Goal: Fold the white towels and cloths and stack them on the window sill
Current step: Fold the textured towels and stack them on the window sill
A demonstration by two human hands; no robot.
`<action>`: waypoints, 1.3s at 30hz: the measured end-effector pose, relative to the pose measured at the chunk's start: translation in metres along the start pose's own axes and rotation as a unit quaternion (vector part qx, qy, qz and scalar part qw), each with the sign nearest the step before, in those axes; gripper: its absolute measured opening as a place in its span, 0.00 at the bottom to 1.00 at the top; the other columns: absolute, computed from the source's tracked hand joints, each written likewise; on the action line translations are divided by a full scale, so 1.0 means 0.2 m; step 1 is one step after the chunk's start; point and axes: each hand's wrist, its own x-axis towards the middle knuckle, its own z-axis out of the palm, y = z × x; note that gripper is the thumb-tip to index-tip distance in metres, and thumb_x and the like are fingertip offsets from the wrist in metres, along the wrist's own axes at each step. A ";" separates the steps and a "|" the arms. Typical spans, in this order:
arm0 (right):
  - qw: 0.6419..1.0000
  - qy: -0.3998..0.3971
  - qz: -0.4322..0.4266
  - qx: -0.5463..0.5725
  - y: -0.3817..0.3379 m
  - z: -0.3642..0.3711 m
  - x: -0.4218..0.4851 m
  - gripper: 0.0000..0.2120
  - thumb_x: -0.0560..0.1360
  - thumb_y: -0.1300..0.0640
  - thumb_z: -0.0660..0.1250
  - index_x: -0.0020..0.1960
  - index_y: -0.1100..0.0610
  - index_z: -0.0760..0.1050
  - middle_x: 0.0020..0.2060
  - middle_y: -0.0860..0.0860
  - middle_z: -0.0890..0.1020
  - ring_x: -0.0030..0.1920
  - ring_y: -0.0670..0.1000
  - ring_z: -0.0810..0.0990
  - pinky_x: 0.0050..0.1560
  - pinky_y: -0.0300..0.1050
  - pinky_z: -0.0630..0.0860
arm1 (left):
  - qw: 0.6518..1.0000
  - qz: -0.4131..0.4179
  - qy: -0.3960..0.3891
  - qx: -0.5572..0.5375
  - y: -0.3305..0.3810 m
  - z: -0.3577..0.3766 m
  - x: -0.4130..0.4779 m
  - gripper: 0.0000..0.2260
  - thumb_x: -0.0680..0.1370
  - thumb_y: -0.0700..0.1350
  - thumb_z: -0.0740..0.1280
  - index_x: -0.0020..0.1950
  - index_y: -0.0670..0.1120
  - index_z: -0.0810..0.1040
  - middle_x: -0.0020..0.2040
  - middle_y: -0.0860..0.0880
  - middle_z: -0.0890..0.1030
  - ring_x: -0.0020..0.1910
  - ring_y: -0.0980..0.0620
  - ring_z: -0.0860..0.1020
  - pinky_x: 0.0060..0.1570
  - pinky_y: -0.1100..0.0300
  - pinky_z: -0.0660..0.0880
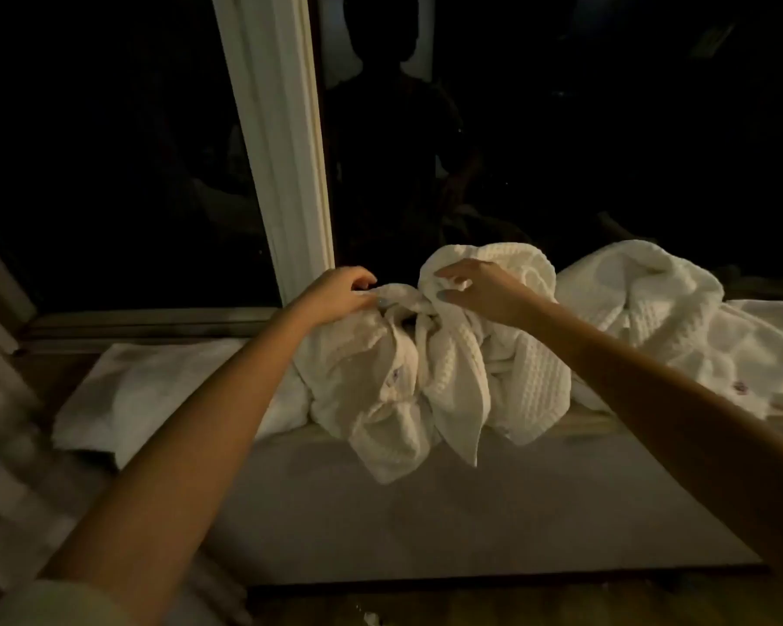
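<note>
White waffle towel [448, 368] sits bunched on the sill [602, 420], right under both grips, part of it hanging over the front edge. L hand [342, 293] pinches a bit of hem btwn thumb & curled fingers. R hand [475, 286] is just beside it, fingers curled into a raised fold, thumb pressed on the fabric. The grips are close together w/ a twisted knot of fabric btwn them, so no edge is pulled straight yet. Outboard of the R grip: a second towel [643, 300], also crumpled, trailing off frame. Outboard of the L grip & lower: a flat cloth [154, 386] on the sill, maybe already folded, but the light's too dim to tell. Behind the L grip: a white post [276, 151]. Progress, my guess: early. At most one piece done, no real stack visible, towel in hand not opened out, second towel untouched. Left to do: find corners, shake flat, fold, stack, repeat.
</note>
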 end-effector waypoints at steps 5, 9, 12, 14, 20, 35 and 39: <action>0.998 -0.043 -0.050 -0.015 0.06 0.07 0.17 0.22 0.78 0.53 0.65 0.72 0.51 0.68 0.68 0.52 0.72 0.66 0.54 0.72 0.62 0.42 0.67 | 0.999 -0.030 0.011 -0.024 -0.05 0.03 0.07 0.03 0.78 0.49 0.68 0.48 0.50 0.79 0.45 0.51 0.79 0.49 0.49 0.78 0.47 0.59 0.72; 0.995 -0.080 -0.061 -0.009 0.10 0.12 0.29 0.24 0.77 0.50 0.66 0.72 0.50 0.67 0.70 0.52 0.71 0.67 0.53 0.70 0.62 0.41 0.65 | 0.993 -0.019 0.072 -0.097 -0.06 0.01 0.09 0.06 0.78 0.48 0.68 0.44 0.47 0.78 0.42 0.47 0.79 0.43 0.51 0.77 0.47 0.56 0.74; 0.993 -0.071 -0.098 -0.009 0.11 0.19 0.35 0.21 0.76 0.49 0.67 0.68 0.51 0.73 0.65 0.53 0.74 0.66 0.56 0.70 0.59 0.45 0.66 | 0.989 -0.006 0.099 -0.113 -0.03 -0.03 0.09 0.05 0.78 0.47 0.68 0.42 0.50 0.77 0.40 0.50 0.78 0.42 0.51 0.76 0.47 0.56 0.74; 0.992 -0.047 -0.118 -0.017 0.11 0.22 0.38 0.16 0.77 0.49 0.66 0.62 0.52 0.77 0.60 0.53 0.78 0.64 0.56 0.70 0.58 0.49 0.68 | 0.989 -0.005 0.098 -0.109 0.00 -0.05 0.10 0.06 0.78 0.46 0.68 0.41 0.52 0.76 0.40 0.51 0.77 0.42 0.53 0.76 0.46 0.58 0.74; 0.991 0.038 -0.112 0.066 0.13 0.13 0.46 0.08 0.80 0.56 0.62 0.50 0.59 0.77 0.44 0.55 0.78 0.50 0.56 0.75 0.46 0.50 0.71 | 0.985 0.007 0.150 -0.086 0.09 -0.15 0.17 0.07 0.79 0.45 0.65 0.42 0.51 0.74 0.39 0.53 0.75 0.40 0.56 0.74 0.44 0.64 0.71; 0.981 0.010 -0.025 0.194 -0.04 -0.24 0.65 0.10 0.77 0.55 0.67 0.40 0.58 0.76 0.36 0.51 0.77 0.35 0.49 0.76 0.35 0.39 0.72 | 0.905 0.009 0.372 -0.204 0.35 -0.64 0.19 0.08 0.80 0.47 0.65 0.41 0.49 0.72 0.39 0.53 0.74 0.39 0.57 0.72 0.43 0.62 0.70; 0.910 0.075 -0.007 0.408 -0.03 -0.34 0.64 0.10 0.79 0.58 0.65 0.49 0.66 0.77 0.42 0.56 0.79 0.44 0.54 0.78 0.49 0.55 0.77 | 0.894 0.000 0.390 -0.222 0.35 -0.73 0.14 0.10 0.80 0.47 0.65 0.39 0.49 0.71 0.40 0.50 0.74 0.41 0.54 0.73 0.42 0.60 0.70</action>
